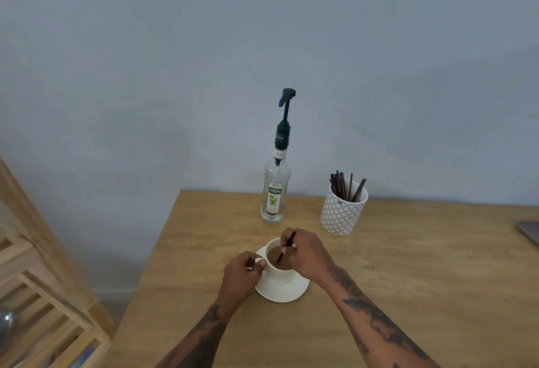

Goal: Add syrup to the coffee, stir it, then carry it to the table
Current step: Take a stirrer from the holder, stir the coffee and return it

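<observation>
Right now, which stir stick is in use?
The stir stick pinched by the right hand, tip dipped in the coffee cup. The other sticks stand in the patterned holder.

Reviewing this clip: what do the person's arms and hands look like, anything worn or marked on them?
Both forearms are bare, with no sleeves in view. Dark tattoo patches run along the left forearm and more densely along the right forearm. The left hand and right hand show no gloves, and I see no watch or bracelet.

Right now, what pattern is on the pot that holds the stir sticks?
The pot is white with a grey lattice of small diamonds, seen in the head view.
</observation>
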